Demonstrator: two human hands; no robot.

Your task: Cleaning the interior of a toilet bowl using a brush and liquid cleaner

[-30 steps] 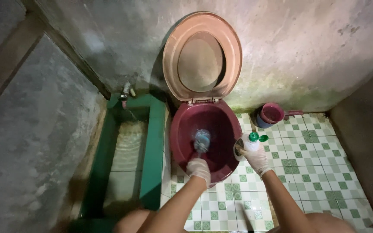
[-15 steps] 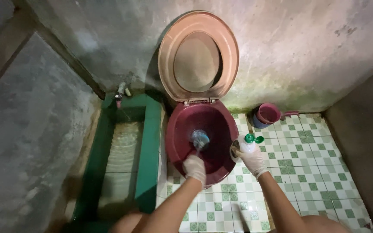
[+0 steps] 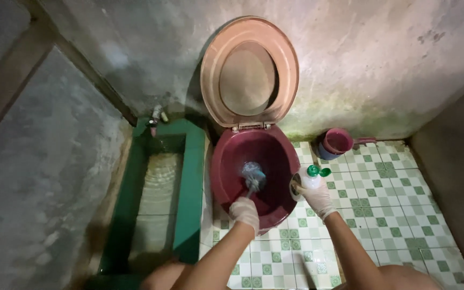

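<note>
Scrubbing position: the left hand [image 3: 245, 211], gloved in white, is closed around the handle of a toilet brush [image 3: 253, 176], whose bristle head sits low inside the maroon toilet bowl [image 3: 226, 161]. The right hand [image 3: 316, 196], also gloved, is wrapped around a white bottle [image 3: 308, 182] with a green flip cap [image 3: 326, 172] standing open, held just beside the bowl's right rim and above the checked floor tiles [image 3: 382, 204].

Surroundings: the pink seat and lid [image 3: 249, 72] stand raised against the concrete wall [image 3: 382, 59]. A green water trough [image 3: 189, 177] lies just beside the bowl on its left, with a tap [image 3: 156, 117] above it. A pink dipper [image 3: 338, 142] rests on the tiles in the corner, well apart from both hands.

Hazards, as a judgement:
- Open cap: tilting the bottle while attention is on the brush could spill cleaner onto the tiles or the glove.
- Splash: a hard stroke with the bristle head could throw liquid over the rim toward the trough or the person's bare forearms.
- Grip: wet gloves may slip on the thin brush handle, dropping it into the bowl.
- Footing: the tiles appear damp in places; spilled cleaner would make them slicker.
</note>
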